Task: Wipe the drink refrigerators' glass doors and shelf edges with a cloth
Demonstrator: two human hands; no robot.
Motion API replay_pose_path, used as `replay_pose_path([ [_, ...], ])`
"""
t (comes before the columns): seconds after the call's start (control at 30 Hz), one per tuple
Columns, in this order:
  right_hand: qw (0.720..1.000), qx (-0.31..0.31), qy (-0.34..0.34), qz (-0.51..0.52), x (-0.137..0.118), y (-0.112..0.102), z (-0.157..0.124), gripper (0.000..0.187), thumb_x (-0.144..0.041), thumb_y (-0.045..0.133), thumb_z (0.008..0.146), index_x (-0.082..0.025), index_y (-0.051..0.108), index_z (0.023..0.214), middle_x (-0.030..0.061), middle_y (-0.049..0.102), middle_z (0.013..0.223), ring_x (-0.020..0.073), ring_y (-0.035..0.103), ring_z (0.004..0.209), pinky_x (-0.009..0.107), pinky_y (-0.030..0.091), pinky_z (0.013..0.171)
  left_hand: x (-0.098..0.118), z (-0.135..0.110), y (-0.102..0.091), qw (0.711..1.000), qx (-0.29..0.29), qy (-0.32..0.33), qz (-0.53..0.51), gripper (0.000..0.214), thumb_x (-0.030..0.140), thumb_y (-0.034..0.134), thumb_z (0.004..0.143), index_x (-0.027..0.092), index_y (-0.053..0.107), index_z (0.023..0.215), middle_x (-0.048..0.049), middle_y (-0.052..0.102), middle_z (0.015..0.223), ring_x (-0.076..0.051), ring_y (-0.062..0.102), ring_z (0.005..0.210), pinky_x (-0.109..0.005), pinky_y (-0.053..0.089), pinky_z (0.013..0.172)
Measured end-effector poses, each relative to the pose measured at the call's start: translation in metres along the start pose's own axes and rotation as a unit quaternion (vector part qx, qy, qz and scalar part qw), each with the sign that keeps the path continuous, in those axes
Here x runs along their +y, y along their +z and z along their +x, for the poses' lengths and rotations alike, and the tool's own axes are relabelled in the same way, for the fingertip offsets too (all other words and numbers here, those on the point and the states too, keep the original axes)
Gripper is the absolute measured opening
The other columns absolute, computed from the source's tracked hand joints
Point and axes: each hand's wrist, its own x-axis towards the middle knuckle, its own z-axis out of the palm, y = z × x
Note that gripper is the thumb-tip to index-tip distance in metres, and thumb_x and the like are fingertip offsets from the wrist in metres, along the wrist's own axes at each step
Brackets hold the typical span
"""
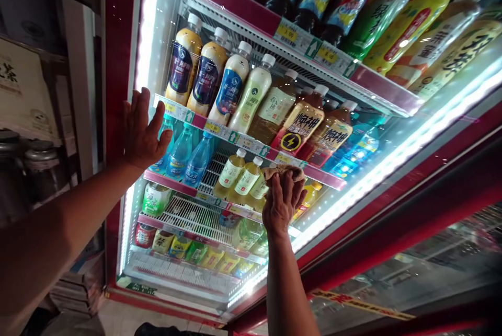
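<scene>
My right hand (pixel 284 203) presses a folded brown cloth (pixel 284 171) against the glass door (pixel 243 142) of a lit drinks fridge. Its fingers lie over the cloth, in front of the middle shelf. To the left, my left hand (pixel 143 135) is raised with its fingers spread, near the red door frame (pixel 120 132); I cannot tell if the palm touches the glass. Behind the glass stand rows of bottles, among them milk-tea bottles (pixel 229 90), blue water bottles (pixel 198 161) and pale green tea bottles (pixel 247 179).
Bigger bottles (pixel 376 17) fill the top shelf, and packs (pixel 196 252) line a lower one. Jars (pixel 43 163) and a cardboard box (pixel 23 90) stand left of the fridge. Another red-framed glass door (pixel 411 263) is at the lower right. Tiled floor (pixel 121 317) shows below.
</scene>
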Motion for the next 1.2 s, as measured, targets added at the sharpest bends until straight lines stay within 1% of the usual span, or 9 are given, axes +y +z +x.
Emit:
replay_pose_path([
  [0.17, 0.998, 0.05, 0.044, -0.006, 0.013, -0.001, 0.034, 0.048, -0.03, 0.046, 0.105, -0.029, 0.053, 0.152, 0.0156, 0.047, 0.163, 0.0328, 0.018, 0.162, 0.071, 0.022, 0.123, 0.002, 0.0, 0.0, 1.0, 0.013, 0.002, -0.009, 0.084, 0.071, 0.023, 0.101, 0.009, 0.036, 0.156, -0.0125, 0.0, 0.176, -0.031, -0.005, 0.163, -0.063, -0.001, 0.13],
  [0.3, 0.997, 0.053, 0.059, -0.008, -0.002, 0.002, 0.055, 0.05, -0.03, 0.044, 0.106, -0.028, 0.049, 0.155, 0.0156, 0.043, 0.165, 0.0319, 0.017, 0.162, 0.07, 0.023, 0.123, 0.001, -0.002, 0.001, 1.0, 0.011, -0.005, -0.005, 0.08, 0.07, 0.024, 0.101, 0.014, 0.037, 0.157, -0.0108, 0.002, 0.176, -0.03, -0.004, 0.163, -0.062, 0.001, 0.131],
  [0.43, 1.0, 0.014, 0.023, -0.011, -0.021, 0.009, 0.024, 0.048, -0.027, 0.045, 0.104, -0.03, 0.054, 0.151, 0.0143, 0.049, 0.161, 0.0322, 0.016, 0.162, 0.07, 0.023, 0.123, -0.001, -0.003, 0.001, 1.0, 0.005, 0.002, -0.017, 0.075, 0.065, 0.03, 0.102, 0.015, 0.039, 0.156, -0.0116, 0.001, 0.176, -0.033, -0.003, 0.163, -0.065, 0.0, 0.13],
  [0.57, 1.0, 0.007, -0.002, -0.013, -0.023, 0.011, -0.005, 0.046, -0.023, 0.048, 0.103, -0.03, 0.058, 0.147, 0.0142, 0.055, 0.156, 0.0321, 0.017, 0.162, 0.071, 0.023, 0.123, -0.004, -0.003, 0.0, 1.0, 0.013, 0.022, -0.008, 0.066, 0.057, 0.036, 0.104, 0.018, 0.041, 0.156, -0.0082, -0.002, 0.176, -0.03, -0.003, 0.163, -0.062, 0.001, 0.13],
  [0.73, 0.998, 0.054, 0.024, -0.02, -0.015, 0.01, 0.03, 0.048, -0.025, 0.046, 0.103, -0.027, 0.055, 0.15, 0.0165, 0.05, 0.16, 0.0337, 0.022, 0.161, 0.071, 0.027, 0.121, -0.006, -0.004, 0.0, 0.999, 0.009, 0.017, -0.031, 0.06, 0.055, 0.042, 0.102, 0.022, 0.046, 0.152, -0.0037, 0.0, 0.176, -0.03, 0.0, 0.164, -0.063, 0.002, 0.131],
  [0.87, 0.996, 0.068, 0.057, -0.021, -0.027, 0.016, 0.054, 0.053, -0.026, 0.043, 0.102, -0.028, 0.05, 0.155, 0.015, 0.041, 0.166, 0.0347, 0.02, 0.161, 0.072, 0.025, 0.12, -0.006, -0.003, -0.001, 0.998, -0.005, -0.022, -0.051, 0.061, 0.062, 0.044, 0.097, 0.033, 0.051, 0.15, -0.0011, 0.015, 0.175, -0.029, 0.005, 0.164, -0.061, 0.003, 0.132],
  [1.0, 0.999, 0.035, 0.032, -0.015, -0.046, 0.022, 0.025, 0.052, -0.023, 0.046, 0.101, -0.029, 0.054, 0.152, 0.0139, 0.045, 0.164, 0.0351, 0.017, 0.162, 0.073, 0.023, 0.121, -0.006, -0.002, -0.003, 0.997, -0.016, -0.041, -0.063, 0.06, 0.062, 0.047, 0.094, 0.034, 0.054, 0.147, -0.0006, 0.024, 0.173, -0.03, 0.007, 0.163, -0.06, 0.004, 0.132],
  [1.1, 1.0, 0.01, -0.014, -0.008, -0.05, 0.023, -0.001, 0.048, -0.021, 0.05, 0.1, -0.028, 0.06, 0.146, 0.0138, 0.054, 0.157, 0.0334, 0.018, 0.162, 0.071, 0.025, 0.122, -0.006, -0.002, -0.004, 0.997, -0.022, -0.034, -0.072, 0.056, 0.057, 0.048, 0.097, 0.031, 0.055, 0.145, 0.0037, 0.017, 0.175, -0.029, 0.007, 0.163, -0.06, 0.002, 0.132],
  [1.2, 1.0, 0.011, -0.016, -0.016, -0.044, 0.021, 0.0, 0.045, -0.021, 0.05, 0.1, -0.028, 0.062, 0.143, 0.0139, 0.056, 0.155, 0.033, 0.021, 0.161, 0.07, 0.025, 0.122, -0.007, -0.004, -0.002, 0.997, -0.015, -0.016, -0.073, 0.052, 0.052, 0.049, 0.099, 0.03, 0.054, 0.146, 0.0044, 0.011, 0.176, -0.03, 0.007, 0.163, -0.061, 0.003, 0.132],
])
